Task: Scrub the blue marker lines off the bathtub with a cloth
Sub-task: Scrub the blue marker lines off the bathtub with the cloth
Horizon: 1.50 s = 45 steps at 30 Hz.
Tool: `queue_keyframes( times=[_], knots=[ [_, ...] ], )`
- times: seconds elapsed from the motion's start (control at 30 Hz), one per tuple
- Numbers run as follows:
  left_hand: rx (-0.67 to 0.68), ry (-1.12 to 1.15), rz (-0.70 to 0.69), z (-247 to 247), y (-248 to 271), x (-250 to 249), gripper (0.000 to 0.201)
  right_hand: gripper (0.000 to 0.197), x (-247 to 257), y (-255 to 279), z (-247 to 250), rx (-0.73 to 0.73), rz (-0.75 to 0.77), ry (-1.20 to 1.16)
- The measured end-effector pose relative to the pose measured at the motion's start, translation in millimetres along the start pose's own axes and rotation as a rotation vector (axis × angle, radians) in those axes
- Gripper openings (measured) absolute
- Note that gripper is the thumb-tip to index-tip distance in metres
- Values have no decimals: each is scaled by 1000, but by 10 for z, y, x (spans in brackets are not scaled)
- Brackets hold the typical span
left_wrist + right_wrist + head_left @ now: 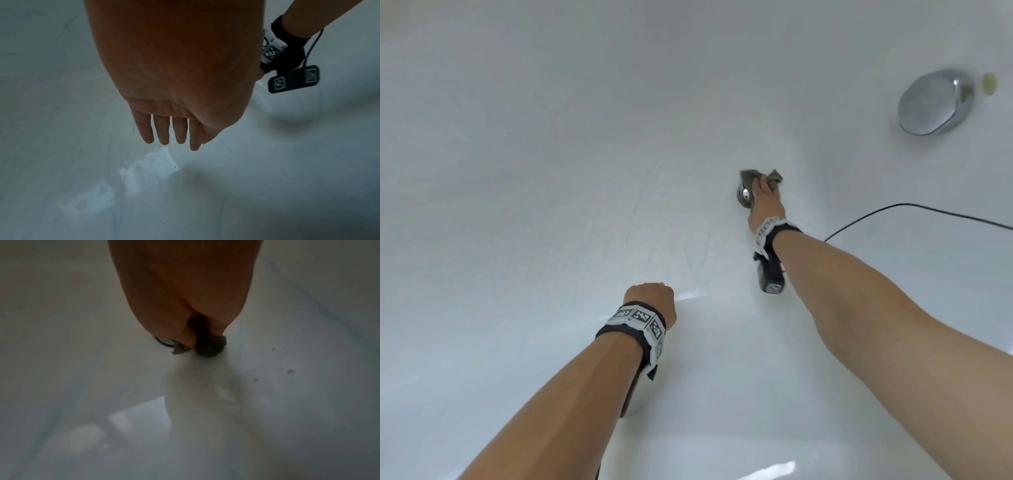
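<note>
My right hand [765, 192] grips a crumpled grey cloth [751, 175] and presses it on the white bathtub floor [585, 171], right beside the round chrome drain [743, 195]. In the right wrist view the cloth [209, 347] bunches out below my curled fingers [186, 335], touching the tub. Faint blue marker lines [698, 263] streak the floor between my two hands. My left hand [650, 296] hovers over the tub floor; the left wrist view shows its fingers [162, 131] straight, together and empty.
A chrome overflow cap [936, 102] sits on the tub wall at the upper right. A thin black cable [914, 209] runs from the right edge toward my right wrist. Small dark specks [290, 371] lie on the tub near the cloth.
</note>
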<state>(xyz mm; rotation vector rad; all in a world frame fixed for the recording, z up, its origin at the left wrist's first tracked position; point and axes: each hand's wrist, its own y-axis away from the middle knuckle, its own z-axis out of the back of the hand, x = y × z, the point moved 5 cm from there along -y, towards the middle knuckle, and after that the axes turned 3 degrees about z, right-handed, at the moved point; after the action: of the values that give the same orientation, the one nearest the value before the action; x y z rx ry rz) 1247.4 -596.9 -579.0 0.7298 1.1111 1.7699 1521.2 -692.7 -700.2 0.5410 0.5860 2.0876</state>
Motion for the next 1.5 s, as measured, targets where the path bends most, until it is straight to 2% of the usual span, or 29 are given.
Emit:
queue_keyframes(
  times=[0.1,0.2,0.33,0.4,0.47,0.57,0.6,0.7,0.8,0.93,1.1,1.27,1.4,1.5],
  knots=[
    [3,3,36,-20,39,23,44,79,228,-23,51,46,66,26],
    [-10,15,38,21,116,18,44,81,131,36,169,147,91,106],
    [-17,12,34,93,229,15,43,83,147,176,308,277,-29,186],
    [-18,-6,34,118,320,1,43,73,175,318,292,412,-20,247],
    [-23,4,40,163,467,-4,43,54,320,621,354,492,58,102],
    [-60,39,44,247,771,12,43,59,670,1218,452,593,109,-284],
    [-77,52,44,289,901,26,43,57,773,1407,494,566,85,-410],
    [-129,104,51,464,1346,143,45,34,1027,1904,755,344,-44,-870],
    [-210,198,90,771,1937,328,58,17,1252,2497,1183,216,-128,-1328],
    [-327,333,78,1311,2940,513,80,21,1546,3343,2100,59,-135,-1586],
    [-521,566,-6,1967,4313,604,80,27,1861,4404,3317,-53,-46,-1781],
    [-722,856,-94,2313,5695,694,68,19,2232,5495,4351,-114,123,-1932],
    [-856,863,-164,2420,6775,874,72,18,2707,6284,4922,-78,274,-1963],
    [-981,820,-161,2472,7543,1133,72,18,3213,6785,5260,1,386,-1955]
  ],
)
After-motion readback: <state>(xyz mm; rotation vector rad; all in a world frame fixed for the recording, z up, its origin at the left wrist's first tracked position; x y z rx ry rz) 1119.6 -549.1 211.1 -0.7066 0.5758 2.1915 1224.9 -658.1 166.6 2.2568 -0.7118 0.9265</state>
